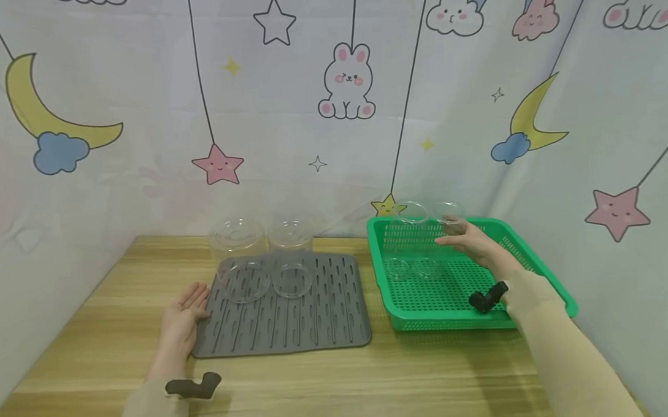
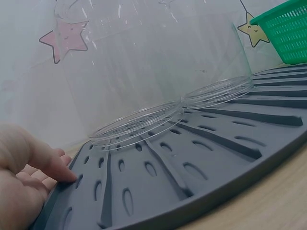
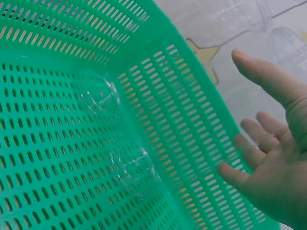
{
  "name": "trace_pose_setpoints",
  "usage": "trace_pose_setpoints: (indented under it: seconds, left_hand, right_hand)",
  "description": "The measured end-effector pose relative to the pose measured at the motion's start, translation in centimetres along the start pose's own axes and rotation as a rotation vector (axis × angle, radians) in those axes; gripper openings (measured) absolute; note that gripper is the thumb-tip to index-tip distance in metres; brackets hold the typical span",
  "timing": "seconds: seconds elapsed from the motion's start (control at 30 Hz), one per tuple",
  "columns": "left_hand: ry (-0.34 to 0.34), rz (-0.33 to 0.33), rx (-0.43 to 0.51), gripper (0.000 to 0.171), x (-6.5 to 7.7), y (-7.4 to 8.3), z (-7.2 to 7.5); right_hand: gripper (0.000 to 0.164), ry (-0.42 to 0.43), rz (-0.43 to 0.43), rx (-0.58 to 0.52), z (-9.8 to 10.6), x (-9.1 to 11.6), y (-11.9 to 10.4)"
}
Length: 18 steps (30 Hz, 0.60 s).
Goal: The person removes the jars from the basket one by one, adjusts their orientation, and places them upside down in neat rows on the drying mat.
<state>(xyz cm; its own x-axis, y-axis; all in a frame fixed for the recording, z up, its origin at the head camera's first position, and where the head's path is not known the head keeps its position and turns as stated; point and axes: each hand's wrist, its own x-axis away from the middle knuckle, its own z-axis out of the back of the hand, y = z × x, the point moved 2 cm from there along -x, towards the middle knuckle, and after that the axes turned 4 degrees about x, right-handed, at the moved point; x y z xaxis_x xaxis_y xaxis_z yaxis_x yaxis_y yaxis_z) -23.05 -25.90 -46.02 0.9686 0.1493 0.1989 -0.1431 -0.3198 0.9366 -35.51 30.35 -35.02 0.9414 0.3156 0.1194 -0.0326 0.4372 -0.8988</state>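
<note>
My left hand (image 1: 183, 318) lies palm up at the left edge of a grey ridged drying mat (image 1: 332, 313), fingers extended. In the left wrist view, a fingertip touches the mat's edge. Two clear cups, a wider one (image 1: 239, 251) and a narrower one (image 1: 291, 250), stand side by side on the mat's far left part. My right hand (image 1: 473, 243) hovers over the green basket (image 1: 389, 298), fingers spread and holding nothing. Two tall clear cups, left (image 1: 404, 249) and right (image 1: 432, 257), stand in the basket; the right one's rim is close to my fingers. Contact there is unclear.
The wooden table (image 1: 340, 386) extends in front of the mat and basket. A white curtain (image 1: 286, 112) printed with moons, stars and rabbits hangs close behind them. The basket's raised walls surround the two tall cups.
</note>
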Motion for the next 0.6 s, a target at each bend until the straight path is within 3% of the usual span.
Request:
trace_pose_setpoints:
  seconds: [0.6]
  left_hand:
    - [0.004, 0.0, -0.013, 0.084, -0.5, 0.0, 0.1]
  right_hand:
    - [0.086, 0.065, -0.008, -0.029, 0.8, 1.0, -1.1]
